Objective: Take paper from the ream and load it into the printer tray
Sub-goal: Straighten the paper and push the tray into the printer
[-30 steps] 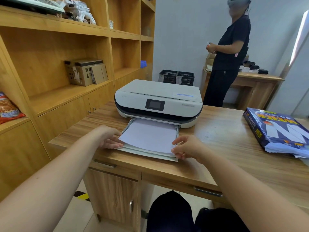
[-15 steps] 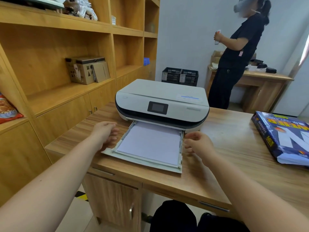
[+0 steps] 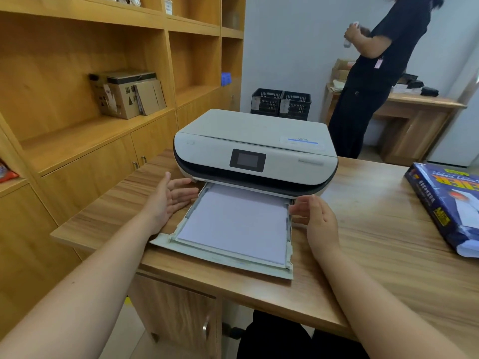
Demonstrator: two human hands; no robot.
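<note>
Plainly, the main risk lies in closing the pale grey plastic pull-out tray (image 3: 223,252): it juts over the front edge of the wood-grain desk (image 3: 363,229), and a push from one side only would likely skew it in its slot beneath the white and black desktop printer (image 3: 255,149). The flat stack of white paper (image 3: 234,222) seems square between the side guides, its far edge under the printer, but a sharp shove could ride sheets up and bring a misfeed.

The left hand (image 3: 169,200) hovers spread, palm inward, just beside the tray's left wall, holding nothing. The right hand (image 3: 315,216) is likewise open and empty near the right wall.

The blue wrapped paper ream (image 3: 448,203) lies well apart at the desk's right, its near end torn open with white sheets showing.
</note>
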